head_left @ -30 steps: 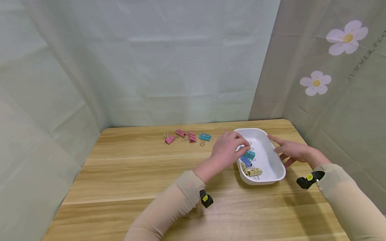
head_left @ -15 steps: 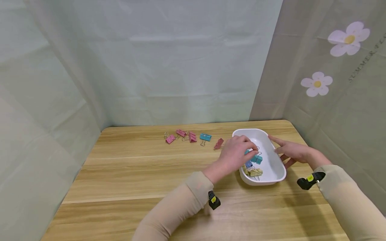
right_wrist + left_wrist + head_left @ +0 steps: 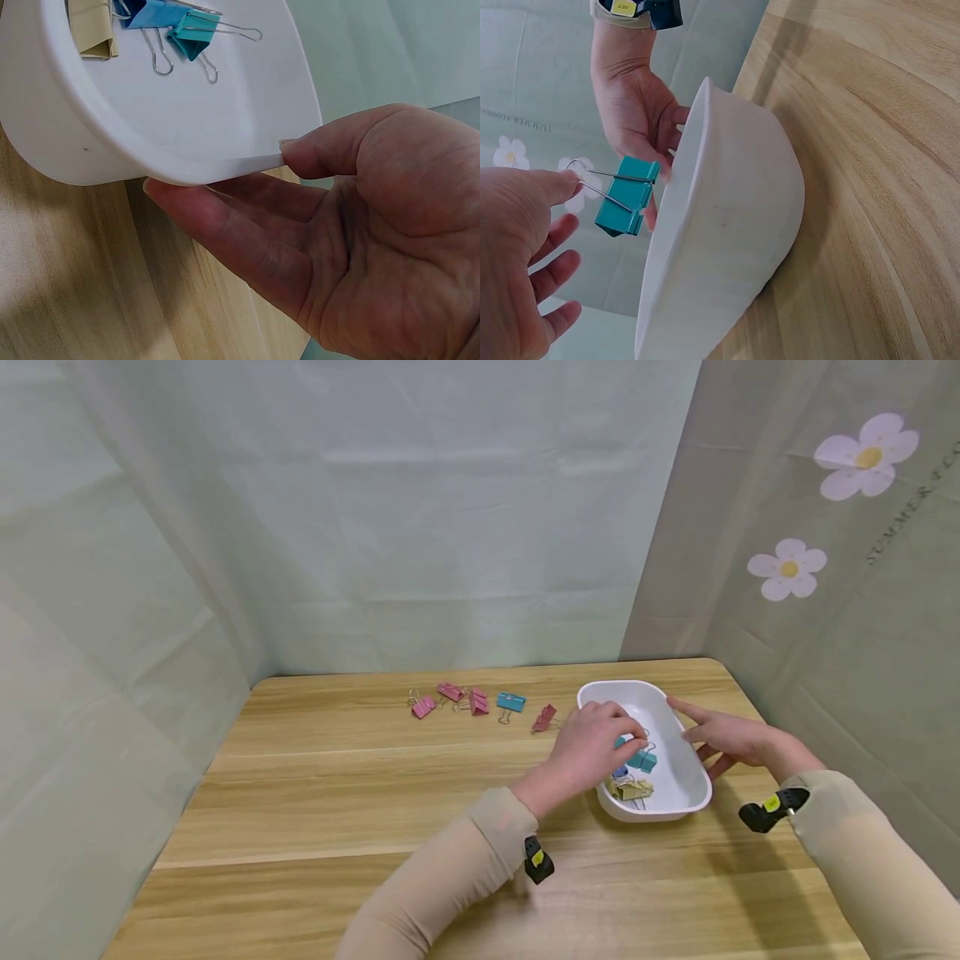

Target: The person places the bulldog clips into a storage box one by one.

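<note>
A teal binder clip [image 3: 628,196] hangs by its wire handle from my left hand [image 3: 596,747], pinched between thumb and finger just over the white plastic tray [image 3: 678,777]. In the left wrist view the clip's body is beside the tray's rim. My right hand [image 3: 731,739] grips the tray's right side, its thumb [image 3: 330,150] at the rim and the other fingers against the outside. Inside the tray lie yellow binder clips [image 3: 633,789], a blue clip [image 3: 154,11] and a teal clip [image 3: 193,34]. My left hand partly hides them in the head view.
Several pink binder clips lie along the back of the wooden table [image 3: 337,827], among them one pink clip [image 3: 478,702]. A teal clip [image 3: 511,702] and another pink clip [image 3: 544,718] lie closer to the tray. Curtains [image 3: 450,527] enclose the table.
My left hand has moved right over the tray with the teal clip, uncovering a pink clip on the table. The right hand and tray have stayed in place.
</note>
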`<state>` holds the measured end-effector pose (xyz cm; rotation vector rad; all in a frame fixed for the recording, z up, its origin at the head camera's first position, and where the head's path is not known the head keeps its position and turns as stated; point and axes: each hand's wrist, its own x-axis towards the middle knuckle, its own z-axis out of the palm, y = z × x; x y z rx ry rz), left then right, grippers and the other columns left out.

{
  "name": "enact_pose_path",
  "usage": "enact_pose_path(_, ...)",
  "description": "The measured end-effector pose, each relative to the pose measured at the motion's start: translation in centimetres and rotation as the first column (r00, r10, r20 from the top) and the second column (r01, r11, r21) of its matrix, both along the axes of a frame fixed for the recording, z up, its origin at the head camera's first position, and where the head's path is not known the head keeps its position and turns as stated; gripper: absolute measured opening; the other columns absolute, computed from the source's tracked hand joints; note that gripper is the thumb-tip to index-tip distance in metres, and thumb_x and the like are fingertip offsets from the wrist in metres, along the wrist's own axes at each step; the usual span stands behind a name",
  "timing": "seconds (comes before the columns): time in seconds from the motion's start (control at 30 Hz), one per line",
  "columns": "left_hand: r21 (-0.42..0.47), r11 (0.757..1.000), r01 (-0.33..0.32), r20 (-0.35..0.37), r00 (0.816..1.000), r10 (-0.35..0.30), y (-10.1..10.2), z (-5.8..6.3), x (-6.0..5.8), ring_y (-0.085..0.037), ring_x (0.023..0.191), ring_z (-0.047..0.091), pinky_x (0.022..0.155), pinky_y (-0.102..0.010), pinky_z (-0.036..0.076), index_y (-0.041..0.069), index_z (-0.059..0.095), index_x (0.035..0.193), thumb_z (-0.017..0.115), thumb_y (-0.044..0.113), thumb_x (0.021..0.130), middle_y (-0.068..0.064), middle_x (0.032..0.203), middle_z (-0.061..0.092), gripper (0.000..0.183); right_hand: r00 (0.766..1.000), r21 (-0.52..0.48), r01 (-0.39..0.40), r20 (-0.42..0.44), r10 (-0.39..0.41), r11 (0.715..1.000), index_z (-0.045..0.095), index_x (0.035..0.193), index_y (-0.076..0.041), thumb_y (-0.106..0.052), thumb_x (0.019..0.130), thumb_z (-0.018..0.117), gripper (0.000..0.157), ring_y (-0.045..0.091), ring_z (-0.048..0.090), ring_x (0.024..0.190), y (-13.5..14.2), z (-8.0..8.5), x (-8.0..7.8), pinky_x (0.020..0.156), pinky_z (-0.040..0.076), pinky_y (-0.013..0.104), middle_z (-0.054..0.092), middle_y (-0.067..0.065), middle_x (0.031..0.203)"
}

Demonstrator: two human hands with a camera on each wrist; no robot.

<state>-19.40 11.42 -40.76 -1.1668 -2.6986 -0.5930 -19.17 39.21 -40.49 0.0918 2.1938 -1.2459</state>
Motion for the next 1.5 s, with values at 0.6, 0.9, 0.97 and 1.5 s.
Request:
enact_pose_path(0.6, 0.039, 0.999, 0.001, -0.027, 1.0, 0.0, -0.9, 0.0, -0.5, -0.009, 0.115, 0.054, 0.092, -0.028, 0.046, 0.037, 0.07, 0.13, 0.064, 0.052, 0.098, 0.01, 0.125, 0.062, 0.035, 1.0, 0.02, -0.013, -0.009, 0.013, 1.0, -0.01, 0.164, -0.027, -0.02, 0.109, 0.046, 0.078, 0.043, 0.061, 0.116, -0.1, 0.1, 0.0, 0.08, 0.06, 0.051, 0.012, 0.036, 0.16)
enact_pose_path(0.9, 0.061, 0.998, 0.006, -0.019, 1.0, -0.005, -1.4, 0.5, -0.2, -0.01, 0.116, 0.053, 0.092, -0.028, 0.047, 0.036, 0.07, 0.13, 0.064, 0.053, 0.098, 0.01, 0.125, 0.061, 0.037, 1.0, 0.034, 0.003, -0.002, -0.003, 0.999, -0.008, 0.164, -0.03, -0.02, 0.108, 0.047, 0.079, 0.039, 0.063, 0.114, -0.2, 0.2, 0.1, 0.081, 0.06, 0.05, 0.013, 0.034, 0.161)
enact_pose_path(0.97, 0.064, 0.998, 0.003, -0.019, 1.0, -0.002, -1.5, 0.5, -0.2, -0.009, 0.116, 0.052, 0.091, -0.027, 0.047, 0.037, 0.069, 0.13, 0.064, 0.053, 0.098, 0.011, 0.125, 0.061, 0.036, 1.0, 0.03, 0.003, -0.002, -0.003, 1.0, -0.008, 0.164, -0.03, -0.02, 0.109, 0.047, 0.079, 0.039, 0.063, 0.113, -0.3, 0.2, 0.1, 0.081, 0.06, 0.05, 0.013, 0.034, 0.161)
enact_pose_path(1.5, 0.095, 0.995, 0.019, -0.051, 0.999, -0.014, -2.5, 1.1, -0.5, -0.011, 0.115, 0.055, 0.094, -0.029, 0.046, 0.032, 0.069, 0.133, 0.064, 0.05, 0.099, 0.008, 0.125, 0.063, 0.038, 1.0, 0.012, -0.01, -0.003, 0.01, 1.0, -0.01, 0.163, -0.028, -0.019, 0.109, 0.045, 0.078, 0.042, 0.061, 0.117, -0.2, 0.2, 0.0, 0.079, 0.06, 0.051, 0.008, 0.034, 0.162)
